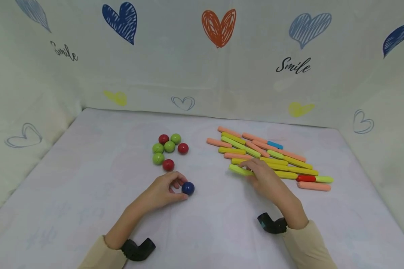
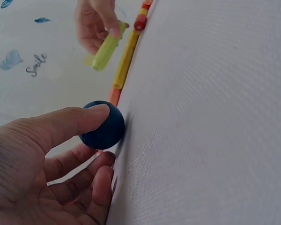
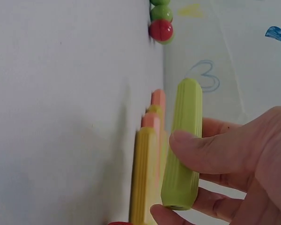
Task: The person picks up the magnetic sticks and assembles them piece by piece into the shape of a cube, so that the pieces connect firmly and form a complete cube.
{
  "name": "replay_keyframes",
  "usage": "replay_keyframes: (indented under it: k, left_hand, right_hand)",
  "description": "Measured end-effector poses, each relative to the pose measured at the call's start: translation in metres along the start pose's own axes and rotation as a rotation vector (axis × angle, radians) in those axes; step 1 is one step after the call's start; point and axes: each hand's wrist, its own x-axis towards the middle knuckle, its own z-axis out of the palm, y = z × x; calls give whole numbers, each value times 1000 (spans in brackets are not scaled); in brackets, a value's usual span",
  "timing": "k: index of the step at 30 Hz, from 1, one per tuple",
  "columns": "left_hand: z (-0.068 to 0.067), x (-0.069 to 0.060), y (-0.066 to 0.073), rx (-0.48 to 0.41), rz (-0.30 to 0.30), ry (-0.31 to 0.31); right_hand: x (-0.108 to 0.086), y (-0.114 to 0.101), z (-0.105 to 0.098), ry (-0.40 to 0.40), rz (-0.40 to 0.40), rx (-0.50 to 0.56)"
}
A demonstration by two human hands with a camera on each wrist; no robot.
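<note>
My left hand (image 1: 163, 189) pinches a glossy dark blue ball (image 1: 188, 188) between thumb and fingers, at or just above the white cloth. In the left wrist view the thumb lies on top of the blue ball (image 2: 104, 133). On the other side, my right hand (image 1: 264, 178) holds a lime-green ribbed plastic stick (image 1: 238, 170) at the near edge of a group of similar sticks. The right wrist view shows the thumb across the middle of this lime stick (image 3: 189, 105), which is raised off the cloth; its near end has a hole.
Several red and green balls (image 1: 169, 146) cluster beyond my left hand. Yellow, orange, lime, red and blue sticks (image 1: 301, 171) lie in slanting rows around and beyond my right hand. A white curtain (image 1: 175, 56) printed with hearts closes off the back and sides.
</note>
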Motion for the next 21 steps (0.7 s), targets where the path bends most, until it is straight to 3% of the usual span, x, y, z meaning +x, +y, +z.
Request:
replay_keyframes:
  k: [5, 14, 21]
  left_hand:
    - [2, -1, 0, -3, -4, 11]
    - [6, 0, 2, 19, -54, 45]
    - [5, 2, 1, 30, -51, 43]
  right_hand:
    - [-3, -14, 2, -4, -57, 3]
    - [-6, -42, 15, -107, -115, 5]
    - [-5, -54, 31, -194, -119, 83]
